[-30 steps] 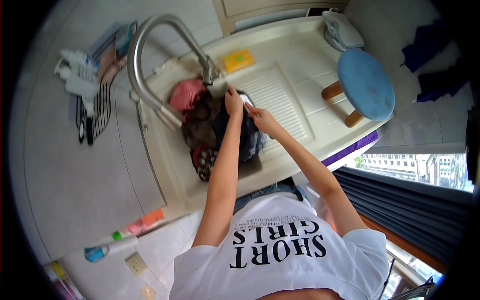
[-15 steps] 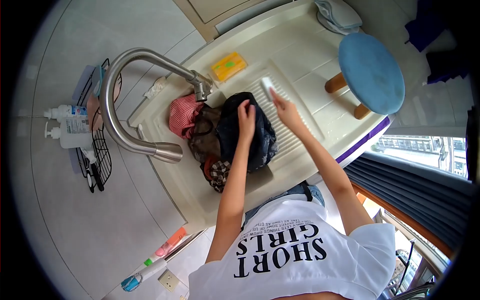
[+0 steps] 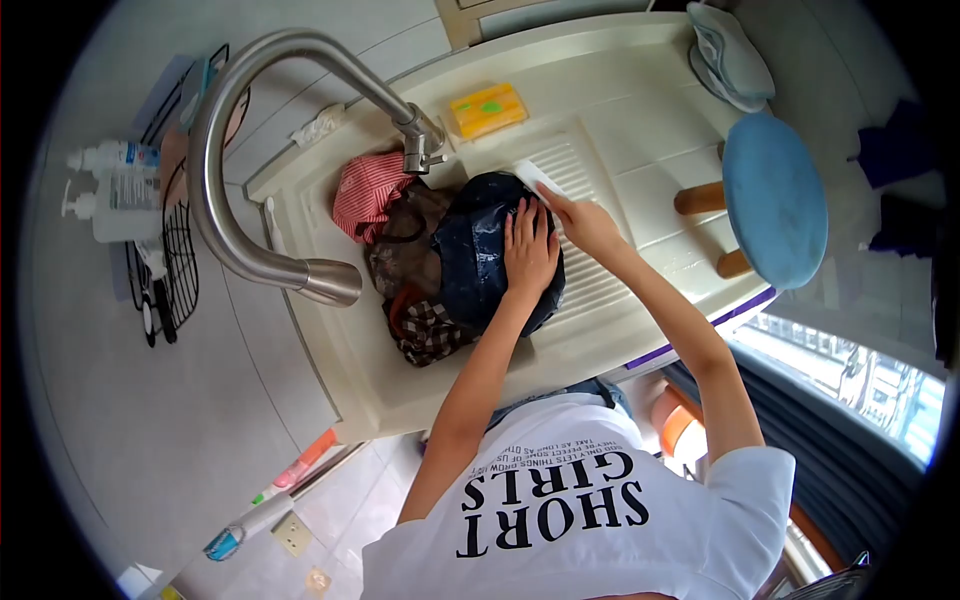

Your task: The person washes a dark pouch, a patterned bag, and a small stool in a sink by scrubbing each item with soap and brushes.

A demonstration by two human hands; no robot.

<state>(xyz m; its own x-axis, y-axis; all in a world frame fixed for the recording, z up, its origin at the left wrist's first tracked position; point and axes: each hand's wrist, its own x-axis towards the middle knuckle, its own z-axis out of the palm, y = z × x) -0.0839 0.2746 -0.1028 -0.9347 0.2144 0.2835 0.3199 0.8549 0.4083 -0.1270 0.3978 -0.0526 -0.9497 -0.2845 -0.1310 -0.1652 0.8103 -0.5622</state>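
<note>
A wet, shiny dark navy garment or bag is bunched over the sink's edge and the ribbed washboard. My left hand lies flat on it with the fingers spread. In my right hand is a white oblong piece that looks like a scrubbing brush, touching the upper right of the dark fabric. Its underside is hidden. Beside the dark fabric lie a red-and-white striped cloth, a sheer brown cloth and a checked cloth.
A steel faucet arches over the sink's left side. A yellow soap pack lies behind the washboard. A blue-topped stool lies tipped at the right, near folded pale cloths. A wire rack with bottles hangs on the wall.
My left hand has gone from curled fingers to lying flat on the dark fabric. My right hand has brought the white brush down onto the fabric. The camera view has shifted.
</note>
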